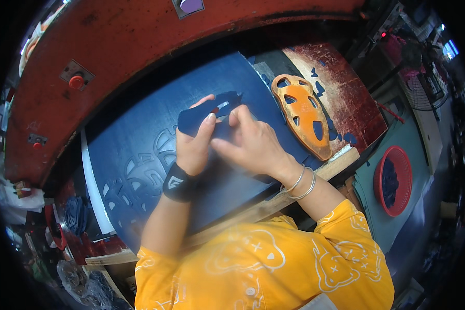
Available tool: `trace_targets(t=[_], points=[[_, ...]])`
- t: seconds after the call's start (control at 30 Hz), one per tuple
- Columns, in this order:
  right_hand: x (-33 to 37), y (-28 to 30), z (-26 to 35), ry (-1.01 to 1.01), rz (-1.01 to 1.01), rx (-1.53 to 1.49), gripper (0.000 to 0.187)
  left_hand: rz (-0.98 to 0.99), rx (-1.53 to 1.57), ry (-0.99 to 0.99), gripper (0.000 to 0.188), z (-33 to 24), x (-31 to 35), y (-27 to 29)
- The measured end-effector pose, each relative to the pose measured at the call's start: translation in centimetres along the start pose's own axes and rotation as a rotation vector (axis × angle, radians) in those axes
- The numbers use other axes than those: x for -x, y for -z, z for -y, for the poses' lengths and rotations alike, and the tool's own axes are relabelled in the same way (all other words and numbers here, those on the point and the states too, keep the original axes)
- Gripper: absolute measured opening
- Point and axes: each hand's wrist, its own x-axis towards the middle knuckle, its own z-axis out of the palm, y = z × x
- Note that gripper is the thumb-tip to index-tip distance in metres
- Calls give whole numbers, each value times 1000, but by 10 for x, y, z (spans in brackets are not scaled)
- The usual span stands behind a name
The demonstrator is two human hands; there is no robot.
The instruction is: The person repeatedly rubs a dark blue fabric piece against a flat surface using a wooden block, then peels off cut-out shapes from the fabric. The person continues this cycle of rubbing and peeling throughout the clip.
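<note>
My left hand (192,150), with a black band at the wrist, grips a dark blue cut piece (192,120) of flat sheet material, its thumb lying on top. A slot-like opening shows pale in the piece. Close against the piece's right side is my right hand (256,139), its fingers curled and its thumb pointing left; what its fingertips hold is hidden. Under both hands spreads a large dark blue sheet (155,116), with cut outlines pressed into its left part. An orange cutting die (306,121) with several openings rests to the right of my hands, over the sheet's edge.
A red machine beam (124,46) with a red push button (76,81) arches across the far side. Small blue scraps (319,89) lie on the worn red board (354,98). At right stands a red basket (407,181) with dark pieces inside. A wooden rail (263,206) runs along the near edge.
</note>
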Motion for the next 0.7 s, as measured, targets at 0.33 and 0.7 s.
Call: trace_targets(t=[0.33, 0.7], points=[[7, -2, -25, 202, -228, 36, 22, 84, -161, -114, 39, 4, -10, -20], [27, -3, -55, 51, -243, -127, 9, -375, 236, -375, 40, -109, -79, 136]])
